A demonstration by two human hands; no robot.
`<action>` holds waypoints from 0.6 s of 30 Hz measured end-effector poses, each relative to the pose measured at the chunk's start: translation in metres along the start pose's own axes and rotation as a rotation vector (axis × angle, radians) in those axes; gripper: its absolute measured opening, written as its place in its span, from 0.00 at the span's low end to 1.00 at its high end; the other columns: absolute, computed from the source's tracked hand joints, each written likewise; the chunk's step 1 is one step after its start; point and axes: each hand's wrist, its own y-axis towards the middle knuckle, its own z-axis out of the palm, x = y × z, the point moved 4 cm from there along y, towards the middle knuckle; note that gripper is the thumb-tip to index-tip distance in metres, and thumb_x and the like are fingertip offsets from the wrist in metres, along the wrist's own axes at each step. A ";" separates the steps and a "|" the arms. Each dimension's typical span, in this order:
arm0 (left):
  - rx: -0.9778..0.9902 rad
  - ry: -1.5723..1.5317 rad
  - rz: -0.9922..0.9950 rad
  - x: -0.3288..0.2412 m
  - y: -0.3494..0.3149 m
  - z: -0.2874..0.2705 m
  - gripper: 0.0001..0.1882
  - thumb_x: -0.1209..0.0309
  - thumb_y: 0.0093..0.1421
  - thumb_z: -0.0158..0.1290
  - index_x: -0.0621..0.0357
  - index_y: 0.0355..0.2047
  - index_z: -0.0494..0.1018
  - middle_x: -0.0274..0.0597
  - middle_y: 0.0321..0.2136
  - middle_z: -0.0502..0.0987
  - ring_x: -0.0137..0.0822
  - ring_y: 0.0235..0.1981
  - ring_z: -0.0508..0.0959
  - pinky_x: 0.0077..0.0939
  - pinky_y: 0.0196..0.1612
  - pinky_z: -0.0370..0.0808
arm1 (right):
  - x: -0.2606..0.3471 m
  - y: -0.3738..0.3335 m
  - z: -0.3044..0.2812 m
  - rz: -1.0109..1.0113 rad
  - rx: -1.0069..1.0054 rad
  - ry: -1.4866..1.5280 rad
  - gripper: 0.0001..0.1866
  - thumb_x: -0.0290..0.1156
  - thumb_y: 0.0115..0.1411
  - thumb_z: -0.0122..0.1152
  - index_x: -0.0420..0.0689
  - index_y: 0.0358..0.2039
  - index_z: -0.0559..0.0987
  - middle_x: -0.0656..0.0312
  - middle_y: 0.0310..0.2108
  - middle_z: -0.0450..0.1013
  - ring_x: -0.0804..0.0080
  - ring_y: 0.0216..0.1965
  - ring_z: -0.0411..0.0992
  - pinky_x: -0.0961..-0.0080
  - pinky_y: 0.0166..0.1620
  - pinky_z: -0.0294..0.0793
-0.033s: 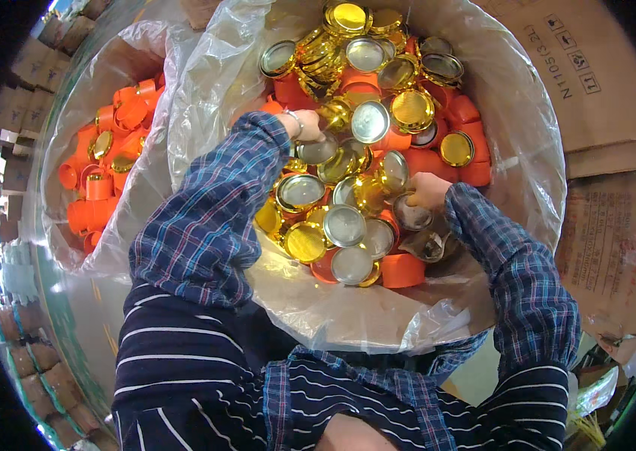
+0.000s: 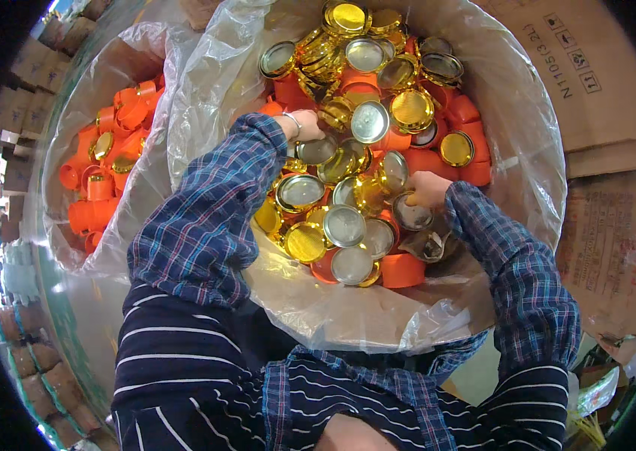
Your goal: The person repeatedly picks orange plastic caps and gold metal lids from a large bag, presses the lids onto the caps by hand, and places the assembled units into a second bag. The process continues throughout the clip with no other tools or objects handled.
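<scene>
Cardboard (image 2: 626,105) flanks the plastic-lined bin (image 2: 363,312) — both hands (image 2: 304,125) half-curled among lids (image 2: 345,226), any hold unclear.

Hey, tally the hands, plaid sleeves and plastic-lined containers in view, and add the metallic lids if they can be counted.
Hands: 2 (left hand, right hand)
Plaid sleeves: 2
Plastic-lined containers: 2
Total: 6, without the metallic lids, which overlap too much for an exact count.
</scene>
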 end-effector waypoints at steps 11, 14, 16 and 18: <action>-0.471 -0.577 0.151 -0.006 -0.142 -0.128 0.10 0.68 0.51 0.62 0.62 0.30 0.82 0.40 0.25 0.81 0.31 0.25 0.78 0.28 0.32 0.76 | 0.053 -0.038 -0.079 -0.003 -0.297 -0.039 0.18 0.40 0.57 0.64 0.40 0.42 0.83 0.46 0.39 0.80 0.50 0.42 0.78 0.61 0.47 0.76; -0.573 -1.002 0.189 -0.024 -0.206 -0.123 0.10 0.71 0.57 0.60 0.61 0.39 0.78 0.37 0.30 0.79 0.32 0.29 0.78 0.28 0.36 0.77 | 0.079 -0.071 -0.097 -0.124 -0.578 0.063 0.17 0.40 0.58 0.63 0.40 0.40 0.83 0.42 0.37 0.79 0.46 0.43 0.77 0.56 0.47 0.76; -0.610 -1.370 0.251 -0.040 -0.243 -0.106 0.11 0.73 0.61 0.58 0.62 0.43 0.75 0.38 0.34 0.78 0.33 0.34 0.79 0.29 0.41 0.78 | 0.094 -0.087 -0.097 -0.106 -0.575 0.069 0.15 0.40 0.60 0.60 0.42 0.39 0.83 0.43 0.36 0.79 0.46 0.42 0.77 0.55 0.47 0.75; -0.634 -1.802 0.413 -0.061 -0.277 -0.084 0.11 0.75 0.64 0.55 0.63 0.46 0.71 0.40 0.38 0.77 0.35 0.40 0.79 0.31 0.47 0.78 | 0.110 -0.106 -0.089 -0.115 -0.609 0.056 0.14 0.39 0.60 0.60 0.42 0.38 0.84 0.43 0.36 0.79 0.45 0.40 0.77 0.54 0.46 0.75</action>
